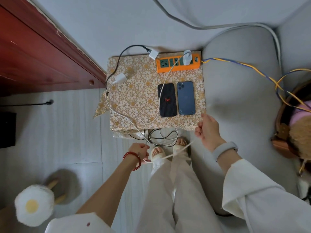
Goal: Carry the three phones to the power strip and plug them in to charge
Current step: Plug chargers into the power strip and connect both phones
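Two phones lie face down side by side on a small table with a gold flower-pattern cloth [134, 91]: a black phone with a red spider mark [167, 100] and a dark blue phone [186, 98]. An orange power strip [178, 63] sits at the table's far edge with one white charger [187, 57] plugged in. Two more white chargers [120, 78] [153, 54] lie loose. A white cable [175, 153] runs taut between my hands below the table's near edge. My left hand [141, 153] pinches one end, my right hand [208, 130] the other. No third phone is visible.
A grey sofa [239, 78] flanks the table on the right, a red-brown wooden door [42, 52] on the left. Tangled black and white cables [161, 137] hang over the floor by my sandalled feet. A fried-egg plush stool [34, 205] stands bottom left. Yellow-blue wires [252, 68] cross the sofa.
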`<action>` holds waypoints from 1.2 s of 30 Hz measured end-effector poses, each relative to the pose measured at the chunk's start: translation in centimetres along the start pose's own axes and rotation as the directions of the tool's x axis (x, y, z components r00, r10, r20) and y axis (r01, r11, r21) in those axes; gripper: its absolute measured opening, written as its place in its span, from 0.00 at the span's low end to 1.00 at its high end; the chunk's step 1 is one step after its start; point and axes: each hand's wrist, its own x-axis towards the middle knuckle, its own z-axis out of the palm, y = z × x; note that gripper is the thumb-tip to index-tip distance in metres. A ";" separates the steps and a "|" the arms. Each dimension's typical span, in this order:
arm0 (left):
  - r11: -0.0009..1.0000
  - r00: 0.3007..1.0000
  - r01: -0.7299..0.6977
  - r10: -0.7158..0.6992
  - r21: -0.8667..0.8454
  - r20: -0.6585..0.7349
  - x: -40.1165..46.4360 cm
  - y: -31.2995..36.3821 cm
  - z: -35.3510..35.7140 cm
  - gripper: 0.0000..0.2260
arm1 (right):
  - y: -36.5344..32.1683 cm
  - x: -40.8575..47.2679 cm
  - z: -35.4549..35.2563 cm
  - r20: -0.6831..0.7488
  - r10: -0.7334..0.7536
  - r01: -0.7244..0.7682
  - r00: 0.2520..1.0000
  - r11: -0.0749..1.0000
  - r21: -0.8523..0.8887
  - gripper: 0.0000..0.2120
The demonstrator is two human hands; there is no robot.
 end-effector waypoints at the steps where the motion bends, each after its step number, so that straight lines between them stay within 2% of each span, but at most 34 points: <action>1: 0.986 1.000 -0.012 0.012 0.165 -0.003 0.3 0.0 0.4 0.12 | 0.4 0.2 -0.4 -0.006 -0.061 0.060 0.998 0.991 -0.118 0.11; 2: 0.925 0.998 -0.042 0.056 0.378 -0.025 0.4 0.1 0.7 0.13 | 0.9 0.5 -0.8 0.003 -0.130 0.126 0.992 0.960 -0.250 0.13; 4: 0.700 0.984 -0.056 0.161 0.712 -0.081 0.2 0.8 1.0 0.16 | 1.8 1.0 -1.4 0.067 -0.229 0.233 0.971 0.857 -0.460 0.16; 6: 0.560 0.974 -0.016 0.195 0.828 -0.113 0.1 1.6 1.2 0.17 | 2.3 1.6 -1.7 0.133 -0.240 0.273 0.962 0.799 -0.536 0.16; 8: 0.525 0.969 -0.052 0.232 0.849 -0.084 0.2 2.8 1.6 0.17 | 2.3 2.1 -1.6 0.156 -0.243 0.289 0.957 0.787 -0.546 0.15; 11: 0.609 0.921 -0.264 0.388 0.748 0.009 0.7 5.2 2.7 0.13 | 1.5 2.9 -0.8 0.135 -0.315 0.334 0.940 0.760 -0.558 0.11; 13: 0.666 0.863 -0.392 0.505 0.634 0.003 1.5 6.9 3.6 0.12 | 0.8 3.8 -0.2 0.102 -0.339 0.336 0.935 0.760 -0.556 0.09; 16: 0.718 0.811 -0.473 0.581 0.511 -0.065 3.3 9.6 5.6 0.16 | -0.4 6.0 0.9 0.119 -0.307 0.322 0.944 0.786 -0.528 0.09; 20: 0.763 0.812 -0.538 0.584 0.358 -0.025 5.5 12.9 8.6 0.18 | -1.3 9.1 1.6 0.188 -0.283 0.339 0.941 0.761 -0.553 0.12; 23: 0.815 0.848 -0.517 0.529 0.262 0.026 6.8 14.5 10.6 0.20 | -1.2 10.6 1.9 0.229 -0.268 0.351 0.936 0.760 -0.547 0.10; 26: 0.824 0.872 -0.469 0.489 0.318 0.017 7.7 15.1 12.1 0.22 | -0.9 11.2 2.1 0.236 -0.279 0.364 0.931 0.758 -0.541 0.08; 28: 0.850 0.884 -0.443 0.466 0.285 -0.018 7.9 15.4 12.5 0.24 | -0.8 11.1 2.1 0.217 -0.274 0.348 0.937 0.791 -0.503 0.08; 31: 0.907 0.905 -0.414 0.420 0.079 -0.067 7.9 16.0 12.2 0.21 | -0.9 10.9 1.9 0.188 -0.252 0.311 0.949 0.839 -0.446 0.08; 36: 0.916 0.904 -0.389 0.399 0.093 -0.152 7.8 16.3 11.7 0.16 | -1.3 9.9 0.6 0.182 -0.237 0.291 0.954 0.878 -0.380 0.09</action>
